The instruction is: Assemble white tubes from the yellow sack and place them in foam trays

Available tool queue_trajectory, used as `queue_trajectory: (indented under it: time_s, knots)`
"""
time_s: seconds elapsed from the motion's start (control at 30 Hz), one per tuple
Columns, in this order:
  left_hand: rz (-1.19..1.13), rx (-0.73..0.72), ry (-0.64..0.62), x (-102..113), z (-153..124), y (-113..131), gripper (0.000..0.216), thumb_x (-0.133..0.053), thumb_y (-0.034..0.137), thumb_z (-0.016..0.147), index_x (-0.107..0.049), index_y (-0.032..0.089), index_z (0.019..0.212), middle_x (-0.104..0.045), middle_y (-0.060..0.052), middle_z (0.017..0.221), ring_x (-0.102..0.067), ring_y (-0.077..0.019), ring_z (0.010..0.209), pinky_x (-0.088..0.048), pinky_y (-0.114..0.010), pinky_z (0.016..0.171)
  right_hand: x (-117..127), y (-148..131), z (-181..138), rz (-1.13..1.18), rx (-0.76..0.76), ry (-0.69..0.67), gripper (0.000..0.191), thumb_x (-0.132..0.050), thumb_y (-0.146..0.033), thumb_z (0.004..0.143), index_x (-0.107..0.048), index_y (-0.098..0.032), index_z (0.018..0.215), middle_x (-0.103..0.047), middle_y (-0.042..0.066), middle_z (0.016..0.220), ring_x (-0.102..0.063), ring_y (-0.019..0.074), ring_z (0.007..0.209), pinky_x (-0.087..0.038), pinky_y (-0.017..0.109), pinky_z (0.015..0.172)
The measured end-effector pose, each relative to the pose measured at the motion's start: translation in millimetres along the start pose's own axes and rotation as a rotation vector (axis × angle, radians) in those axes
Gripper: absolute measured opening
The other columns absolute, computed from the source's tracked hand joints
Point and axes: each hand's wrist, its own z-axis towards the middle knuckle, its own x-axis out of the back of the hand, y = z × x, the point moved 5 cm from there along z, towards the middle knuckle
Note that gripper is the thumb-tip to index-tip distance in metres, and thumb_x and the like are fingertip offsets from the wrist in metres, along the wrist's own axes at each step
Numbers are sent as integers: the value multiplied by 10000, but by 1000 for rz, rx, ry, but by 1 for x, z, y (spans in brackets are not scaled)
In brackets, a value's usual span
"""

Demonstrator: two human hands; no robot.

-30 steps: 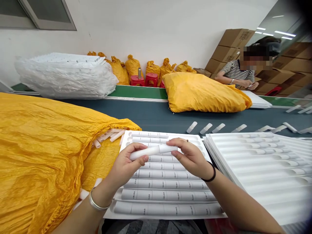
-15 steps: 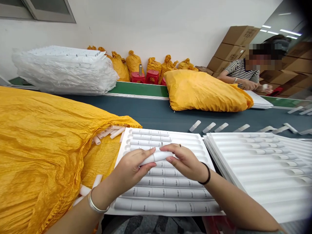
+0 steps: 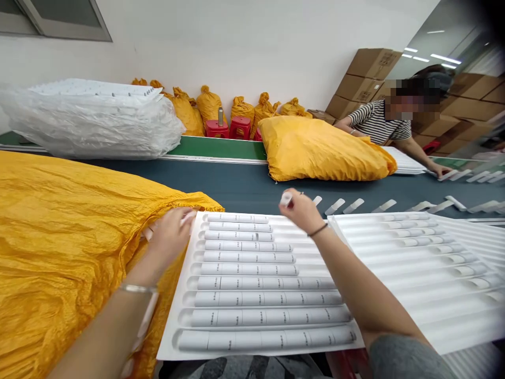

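My right hand (image 3: 303, 211) is closed around a short white tube (image 3: 286, 198) above the belt, with the tube's open end facing me. Blurred by motion, my left hand (image 3: 171, 234) is at the mouth of a large yellow woven sack (image 3: 79, 210). White tubes show beside its fingers, but I cannot tell whether it grips one. Between my arms lies a white grooved tray (image 3: 315, 247). Rows of printed white tubes (image 3: 236, 283) lie end to end in its grooves, the nearer rows longer than the farther ones.
To the right are more grooved trays (image 3: 394, 273) with some tubes. Single tubes (image 3: 335, 206) lie along the dark conveyor belt (image 3: 221, 181). Across it sit a filled yellow sack (image 3: 323, 150) and a plastic-wrapped tray stack (image 3: 94, 126). A co-worker (image 3: 381, 123) reaches toward tubes at far right.
My hands have parted from the tube they held together over the tray. The right moved up and away with a tube, the left to the sack's mouth. The co-worker's arm now stretches right.
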Motion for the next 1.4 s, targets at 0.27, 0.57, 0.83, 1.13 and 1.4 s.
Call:
queue_trajectory:
  time_s: [0.27,0.57,0.83,1.13,1.4]
  knots:
    - [97,92,-161,-29,39,-62,354,-556,257,724,-665,130,1036,-709,-127,964,-628,-282,916,-439,-337,818,-38,98,53,-46,-349,-243,240,-586,-341,865,-618,-116,939,-647,40,864,-606,138,748,-492,305,713]
    - [-64,8,-7,-1,8,-32,402,-504,276,795,-590,225,1184,-621,-43,1237,-555,-246,1138,-396,-342,973,5,91,35,-155,-295,-155,595,-599,-434,796,-523,-60,1252,-591,215,1177,-579,302,1036,-444,353,798]
    - [-169,-67,61,16,-27,19,294,-587,394,799,-638,238,1043,-646,-58,1173,-541,-265,1150,-381,-420,1002,-40,8,-51,-168,143,-413,204,-517,-164,817,-719,-183,829,-695,80,887,-643,200,811,-457,264,709]
    - [-419,-120,-51,12,-44,46,322,-595,400,810,-600,202,1063,-665,-65,1045,-611,-232,994,-482,-355,876,-43,1,-61,-268,262,-416,146,-513,-50,724,-640,-122,712,-650,130,821,-622,229,756,-440,286,642]
    - [-524,-204,-279,-22,-58,77,356,-521,378,867,-551,252,1199,-638,-59,1128,-607,-220,990,-507,-317,818,3,-28,-85,268,286,-89,181,-463,-237,886,-545,-160,1029,-625,62,898,-594,153,738,-485,274,651]
